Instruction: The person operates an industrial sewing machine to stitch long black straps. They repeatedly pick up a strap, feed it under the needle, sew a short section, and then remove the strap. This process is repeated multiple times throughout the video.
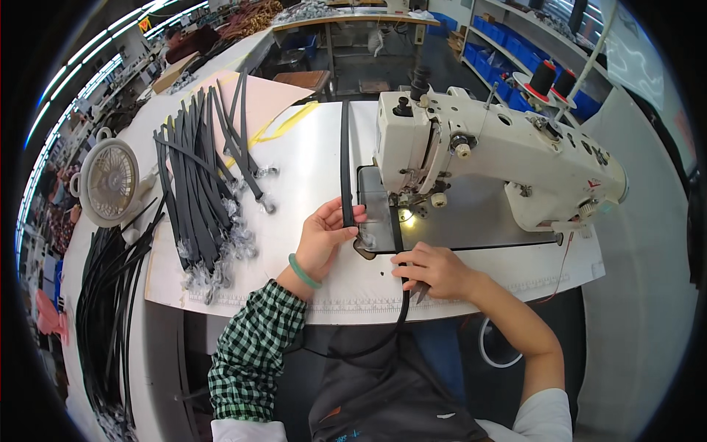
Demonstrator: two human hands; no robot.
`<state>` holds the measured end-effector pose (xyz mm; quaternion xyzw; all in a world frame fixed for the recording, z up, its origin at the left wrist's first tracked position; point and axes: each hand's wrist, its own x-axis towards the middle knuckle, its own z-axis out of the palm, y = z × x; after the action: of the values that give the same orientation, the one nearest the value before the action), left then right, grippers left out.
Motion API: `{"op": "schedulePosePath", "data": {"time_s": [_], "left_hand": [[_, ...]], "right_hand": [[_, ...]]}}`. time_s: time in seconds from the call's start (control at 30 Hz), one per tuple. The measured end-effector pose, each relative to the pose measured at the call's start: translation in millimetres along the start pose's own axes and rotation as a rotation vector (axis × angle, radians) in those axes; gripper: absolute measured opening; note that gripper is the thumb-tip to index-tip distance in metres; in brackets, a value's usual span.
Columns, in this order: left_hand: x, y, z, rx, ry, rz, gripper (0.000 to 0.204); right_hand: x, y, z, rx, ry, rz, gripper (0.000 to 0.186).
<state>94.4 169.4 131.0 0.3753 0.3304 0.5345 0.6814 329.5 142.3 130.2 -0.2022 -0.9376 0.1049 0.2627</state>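
Note:
A long black strap runs from the far table edge toward me, loops by the needle of a white sewing machine and trails off the front edge into my lap. My left hand pinches the strap just left of the presser foot. My right hand presses the strap's near run on the table, in front of the needle plate. A green bracelet sits on my left wrist.
A heap of black straps with metal clips lies on the white table to my left, on a pink sheet. A small white fan stands further left. More straps hang beside it. Thread spools stand behind the machine.

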Motion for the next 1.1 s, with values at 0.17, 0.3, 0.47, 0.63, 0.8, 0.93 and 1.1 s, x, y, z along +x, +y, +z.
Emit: {"op": "schedulePosePath", "data": {"time_s": [0.17, 0.3, 0.47, 0.63, 0.8, 0.93, 1.1], "left_hand": [[0.3, -0.9, -1.4, -0.024, 0.045, 0.025, 0.054], [2.3, 3.8, -2.0, -0.074, 0.088, 0.143, 0.048], [10.2, 55.5, -61.1, -0.422, 0.163, 0.328, 0.04], [-41.5, 166.0, -169.4, -0.533, 0.352, 0.676, 0.025], [-194.9, 244.2, -281.8, -0.269, 0.584, 1.191, 0.023], [-377.0, 267.0, -338.7, -0.304, 0.784, 1.657, 0.059], [-427.1, 224.5, -325.1, -0.67, 1.763, 1.685, 0.056]], "right_hand": [[-1.8, 3.3, 7.6, -0.005, 0.096, 0.0, 0.022], [-1.4, 4.0, 7.1, 0.004, 0.116, -0.01, 0.022], [-0.5, 2.6, 6.2, -0.047, 0.104, -0.001, 0.022], [2.6, -2.5, 3.2, -0.084, 0.071, 0.013, 0.024], [4.6, -9.5, -1.6, -0.104, 0.043, 0.023, 0.025], [5.1, -11.2, 3.3, -0.075, 0.043, 0.017, 0.025], [4.7, -13.6, 1.7, -0.112, 0.035, 0.033, 0.025]]}}
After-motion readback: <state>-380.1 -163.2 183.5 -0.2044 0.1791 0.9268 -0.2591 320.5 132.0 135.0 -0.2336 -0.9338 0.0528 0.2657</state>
